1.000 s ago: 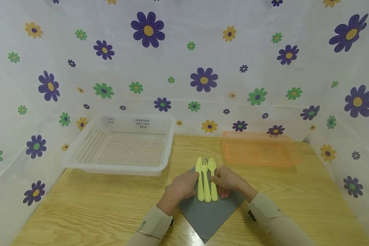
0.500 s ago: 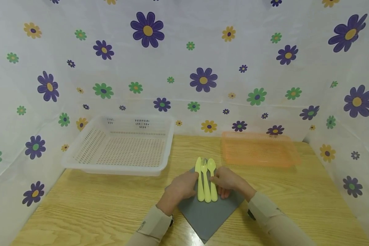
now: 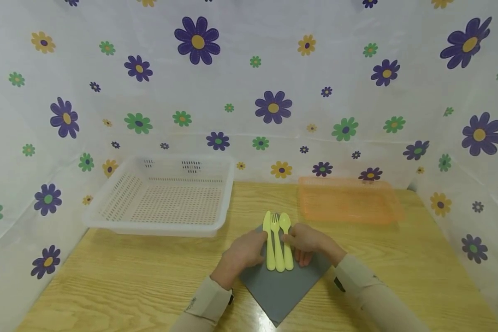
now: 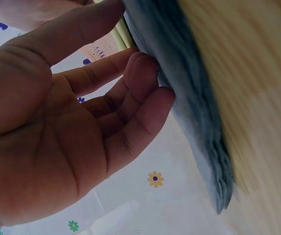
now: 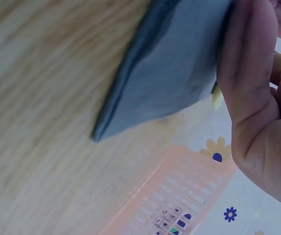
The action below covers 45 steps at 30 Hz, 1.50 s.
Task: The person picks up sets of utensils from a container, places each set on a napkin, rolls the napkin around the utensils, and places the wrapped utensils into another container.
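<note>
A yellow-green knife (image 3: 270, 251), fork (image 3: 278, 251) and spoon (image 3: 288, 258) lie side by side on a folded dark grey cloth napkin (image 3: 279, 295), handles toward me. The napkin's layered edge shows in the left wrist view. My left hand (image 3: 245, 251) is at the knife's left side, its thumb near the knife; in the left wrist view its loosely bent fingertips touch the napkin (image 4: 179, 88). From the right, my right hand (image 3: 309, 242) reaches the spoon's neck with thumb and forefinger, its other fingers resting on the napkin. Whether it pinches the spoon is hidden.
A white perforated basket (image 3: 162, 226) stands at the back left of the wooden table (image 3: 149, 281). At the back right is a shallow orange basket (image 3: 350, 216). A flower-patterned white sheet (image 3: 232, 83) encloses the back and sides.
</note>
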Each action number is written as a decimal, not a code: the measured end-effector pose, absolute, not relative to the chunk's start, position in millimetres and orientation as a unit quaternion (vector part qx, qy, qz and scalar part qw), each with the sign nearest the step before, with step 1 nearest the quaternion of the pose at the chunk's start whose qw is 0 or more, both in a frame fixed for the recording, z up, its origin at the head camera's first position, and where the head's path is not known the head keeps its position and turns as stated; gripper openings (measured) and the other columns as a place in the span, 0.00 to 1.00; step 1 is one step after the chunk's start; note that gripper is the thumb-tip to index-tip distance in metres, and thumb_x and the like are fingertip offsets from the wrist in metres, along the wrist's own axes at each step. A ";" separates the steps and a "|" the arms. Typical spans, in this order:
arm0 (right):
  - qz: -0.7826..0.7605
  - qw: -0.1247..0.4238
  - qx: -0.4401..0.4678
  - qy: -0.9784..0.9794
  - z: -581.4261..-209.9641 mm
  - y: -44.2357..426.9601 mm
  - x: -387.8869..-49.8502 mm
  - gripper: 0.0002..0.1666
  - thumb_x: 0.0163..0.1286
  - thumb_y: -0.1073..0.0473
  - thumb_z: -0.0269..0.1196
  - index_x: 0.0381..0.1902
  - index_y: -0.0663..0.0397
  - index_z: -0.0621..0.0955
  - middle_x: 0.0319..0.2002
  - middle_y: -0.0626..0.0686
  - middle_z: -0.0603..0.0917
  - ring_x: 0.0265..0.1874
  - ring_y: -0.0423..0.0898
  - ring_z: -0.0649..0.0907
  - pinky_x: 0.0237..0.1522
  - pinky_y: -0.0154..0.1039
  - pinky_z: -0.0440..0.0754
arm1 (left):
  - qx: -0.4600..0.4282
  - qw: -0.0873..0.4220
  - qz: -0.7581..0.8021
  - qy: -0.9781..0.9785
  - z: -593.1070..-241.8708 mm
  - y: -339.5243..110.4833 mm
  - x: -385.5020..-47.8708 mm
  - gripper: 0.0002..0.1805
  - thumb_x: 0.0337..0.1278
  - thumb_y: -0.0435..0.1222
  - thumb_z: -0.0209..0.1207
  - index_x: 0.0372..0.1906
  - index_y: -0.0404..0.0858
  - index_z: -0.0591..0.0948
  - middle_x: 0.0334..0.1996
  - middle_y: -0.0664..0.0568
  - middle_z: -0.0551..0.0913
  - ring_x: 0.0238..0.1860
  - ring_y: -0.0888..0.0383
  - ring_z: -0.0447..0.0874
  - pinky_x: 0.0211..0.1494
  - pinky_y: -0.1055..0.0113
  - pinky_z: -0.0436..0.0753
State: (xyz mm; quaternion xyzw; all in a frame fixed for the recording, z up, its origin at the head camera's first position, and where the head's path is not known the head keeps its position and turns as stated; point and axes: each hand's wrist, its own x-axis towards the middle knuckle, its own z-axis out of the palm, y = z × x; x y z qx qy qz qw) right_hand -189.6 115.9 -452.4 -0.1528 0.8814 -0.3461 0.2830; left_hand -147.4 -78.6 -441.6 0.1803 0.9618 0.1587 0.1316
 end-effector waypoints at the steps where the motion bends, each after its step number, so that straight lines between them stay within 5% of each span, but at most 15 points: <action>1: -0.351 0.284 -0.150 0.880 -451.6 116.5 -189.5 0.29 0.80 0.53 0.51 0.22 0.66 0.78 0.11 0.56 0.81 0.08 0.46 0.81 0.13 0.40 0.80 | 0.180 0.132 0.161 0.961 -441.6 -78.6 -147.5 0.15 0.49 0.28 0.71 0.40 0.38 0.77 0.28 0.53 0.74 0.28 0.58 0.70 0.30 0.66 0.74; 13: -0.349 0.239 -0.192 0.885 -448.8 124.8 -181.2 0.28 0.76 0.55 0.55 0.17 0.65 0.78 0.11 0.55 0.79 0.09 0.48 0.81 0.13 0.42 0.80 | 0.176 0.134 0.150 0.964 -441.3 -79.7 -147.6 0.15 0.51 0.29 0.70 0.42 0.38 0.77 0.29 0.52 0.74 0.29 0.57 0.71 0.30 0.65 0.75; 21: -0.335 0.193 -0.215 0.897 -448.7 127.1 -161.6 0.23 0.73 0.59 0.58 0.15 0.54 0.73 0.09 0.45 0.70 0.09 0.39 0.71 0.12 0.31 0.67 | 0.184 0.129 0.145 0.964 -440.9 -80.6 -142.6 0.16 0.52 0.30 0.70 0.44 0.37 0.77 0.35 0.48 0.77 0.31 0.56 0.73 0.33 0.64 0.77; 33: -0.334 0.142 -0.281 0.889 -429.2 138.5 -146.8 0.06 0.68 0.62 0.64 0.30 0.55 0.79 0.25 0.45 0.78 0.23 0.38 0.74 0.25 0.33 0.74 | 0.282 0.120 0.130 0.943 -427.8 -87.8 -130.5 0.09 0.54 0.33 0.69 0.34 0.40 0.77 0.30 0.56 0.75 0.29 0.64 0.69 0.33 0.71 0.74; 39: -0.312 0.170 -0.339 0.871 -428.2 143.7 -137.1 0.09 0.59 0.65 0.71 0.30 0.54 0.79 0.26 0.44 0.76 0.25 0.36 0.71 0.28 0.33 0.73 | 0.327 0.157 0.099 0.927 -416.4 -90.1 -113.3 0.12 0.49 0.35 0.73 0.35 0.42 0.79 0.30 0.59 0.75 0.29 0.66 0.69 0.35 0.74 0.73; 45: -0.246 0.198 -0.398 0.861 -431.3 145.3 -123.0 0.22 0.45 0.61 0.80 0.33 0.51 0.77 0.34 0.42 0.73 0.33 0.35 0.69 0.38 0.32 0.72 | 0.341 0.187 0.090 0.917 -419.7 -93.7 -102.9 0.19 0.35 0.34 0.77 0.31 0.44 0.76 0.27 0.61 0.72 0.29 0.66 0.67 0.34 0.74 0.71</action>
